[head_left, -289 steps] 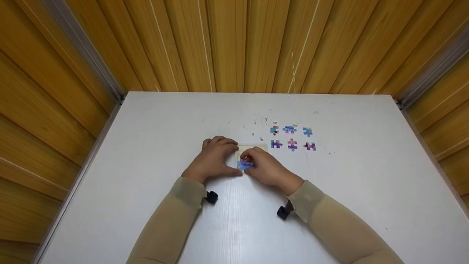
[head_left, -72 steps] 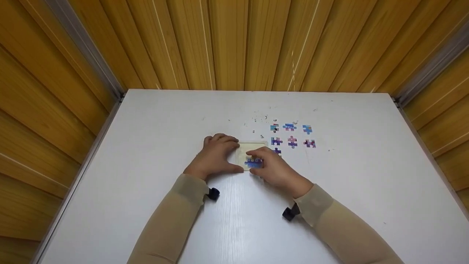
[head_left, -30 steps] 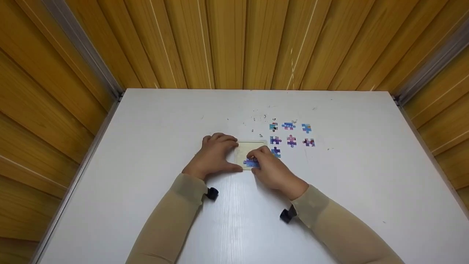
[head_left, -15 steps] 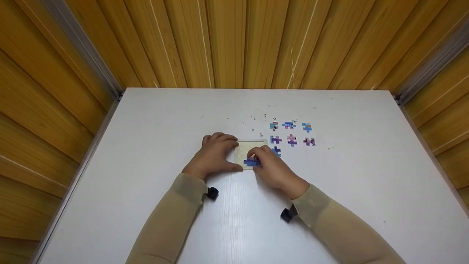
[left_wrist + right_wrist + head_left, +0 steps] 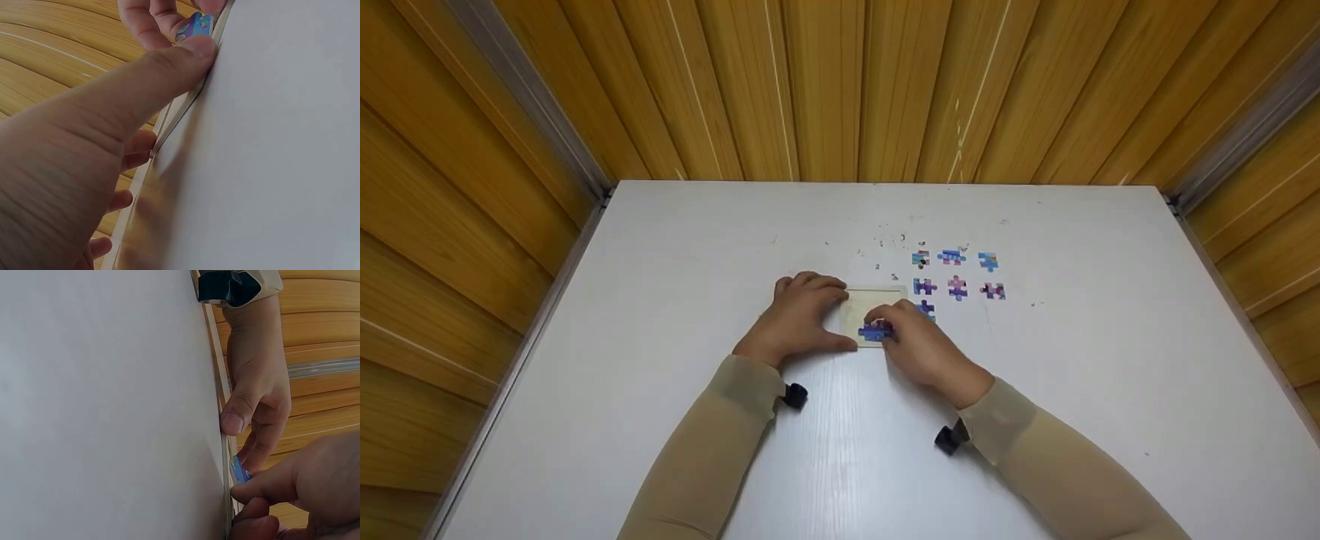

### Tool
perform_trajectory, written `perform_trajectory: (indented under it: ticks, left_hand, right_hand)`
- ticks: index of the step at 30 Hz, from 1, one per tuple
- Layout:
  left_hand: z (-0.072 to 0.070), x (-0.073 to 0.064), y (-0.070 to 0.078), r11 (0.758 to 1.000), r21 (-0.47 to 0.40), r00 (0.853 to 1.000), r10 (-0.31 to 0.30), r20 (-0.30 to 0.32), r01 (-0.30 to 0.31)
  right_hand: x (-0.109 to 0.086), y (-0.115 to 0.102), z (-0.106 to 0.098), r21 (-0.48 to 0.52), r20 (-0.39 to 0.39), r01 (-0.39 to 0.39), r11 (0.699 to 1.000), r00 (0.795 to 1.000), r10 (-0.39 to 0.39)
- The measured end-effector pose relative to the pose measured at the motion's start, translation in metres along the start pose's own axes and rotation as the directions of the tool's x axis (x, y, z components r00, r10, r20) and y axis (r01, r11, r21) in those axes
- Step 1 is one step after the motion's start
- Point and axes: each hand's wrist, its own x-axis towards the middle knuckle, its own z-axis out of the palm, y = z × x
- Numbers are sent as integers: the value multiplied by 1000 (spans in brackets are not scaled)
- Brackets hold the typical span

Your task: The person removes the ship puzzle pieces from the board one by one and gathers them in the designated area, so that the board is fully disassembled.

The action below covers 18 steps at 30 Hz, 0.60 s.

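Observation:
In the head view my left hand (image 5: pixel 802 319) spreads around the left side of a shallow, pale puzzle tray (image 5: pixel 859 304). Its thumb holds the near edge while the fingers hold the far corner. Over the tray's near part, my right hand (image 5: pixel 919 345) pinches a blue and purple jigsaw piece (image 5: pixel 874 332) between thumb and fingers. The right wrist view has this piece (image 5: pixel 240 471) tilted up from the tray; in the left wrist view the piece (image 5: pixel 197 25) shows beyond my left thumb. My right hand hides the tray's right side.
Several loose jigsaw pieces (image 5: pixel 957 288) lie in rows right of the tray. One purple piece (image 5: pixel 925 309) sits close to the right hand. Small dark specks (image 5: pixel 903 237) dot the white table (image 5: pixel 697 247). Wood-look panels (image 5: pixel 825 90) stand behind it.
Blue and purple pieces sat in the tray's near left corner earliest; a purple piece has since appeared on the table. The right hand's piece now sits farther right and tilts up. The left hand stays.

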Motion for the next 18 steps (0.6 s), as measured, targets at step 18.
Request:
perform_trajectory:
  ticks: [18]
  left_hand:
    - [1, 0, -3, 1000, 11, 1000, 21, -5, -21]
  right_hand:
    - [1, 1, 0, -10, -6, 24, 1000, 1000, -24]
